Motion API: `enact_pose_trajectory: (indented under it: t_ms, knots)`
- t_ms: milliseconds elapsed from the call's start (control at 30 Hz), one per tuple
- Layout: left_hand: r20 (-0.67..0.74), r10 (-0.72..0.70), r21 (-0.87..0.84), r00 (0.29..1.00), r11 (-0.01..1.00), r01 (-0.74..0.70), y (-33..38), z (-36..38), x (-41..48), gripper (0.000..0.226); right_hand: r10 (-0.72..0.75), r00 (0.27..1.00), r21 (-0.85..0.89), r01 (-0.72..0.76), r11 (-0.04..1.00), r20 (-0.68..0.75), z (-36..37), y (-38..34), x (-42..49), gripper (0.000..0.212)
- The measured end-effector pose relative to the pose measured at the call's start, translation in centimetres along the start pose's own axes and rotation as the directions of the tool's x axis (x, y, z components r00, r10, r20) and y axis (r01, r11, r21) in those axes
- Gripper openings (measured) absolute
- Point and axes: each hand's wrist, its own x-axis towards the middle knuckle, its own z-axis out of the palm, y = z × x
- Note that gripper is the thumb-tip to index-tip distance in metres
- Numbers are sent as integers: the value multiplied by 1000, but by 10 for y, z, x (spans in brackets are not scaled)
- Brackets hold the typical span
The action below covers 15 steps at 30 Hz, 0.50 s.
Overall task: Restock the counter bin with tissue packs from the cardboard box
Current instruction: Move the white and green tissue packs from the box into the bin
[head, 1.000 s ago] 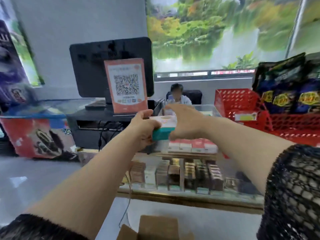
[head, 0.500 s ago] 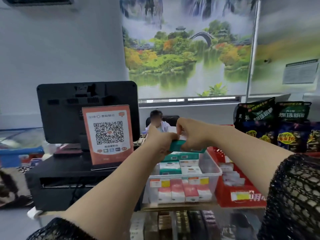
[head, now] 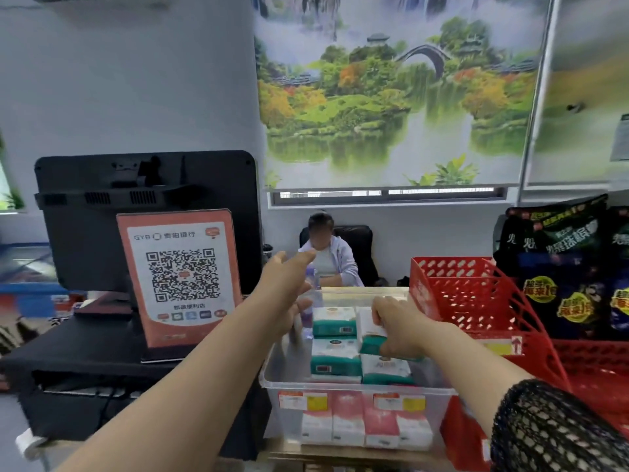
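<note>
right grip clamps a tilted tissue pack inside the bin while left grip hovers, fingers spread apart.

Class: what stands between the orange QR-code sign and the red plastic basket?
In the head view, the clear counter bin, holding teal-and-white tissue packs, stands between them.

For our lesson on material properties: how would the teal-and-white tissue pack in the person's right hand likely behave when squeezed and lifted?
Probably soft: the tissue pack looks film-wrapped, so the right hand may dent it. Likely light, since one hand holds it. Flat-sided, so unlikely to roll.
</note>
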Motion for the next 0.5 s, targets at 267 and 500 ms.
enact_pose_trajectory:
  t_ms: [267, 500]
  knots:
    - [-51, 0, 0, 999, 1000, 0, -6, 25, 41, 65, 11, 990, -131, 8, 991, 142, 43, 31, 41, 44]
    - [-54, -26, -3, 998, 1000, 26, -19, 39, 62, 66, 18, 975, -186, 24, 982, 220, 73, 47, 66, 49]
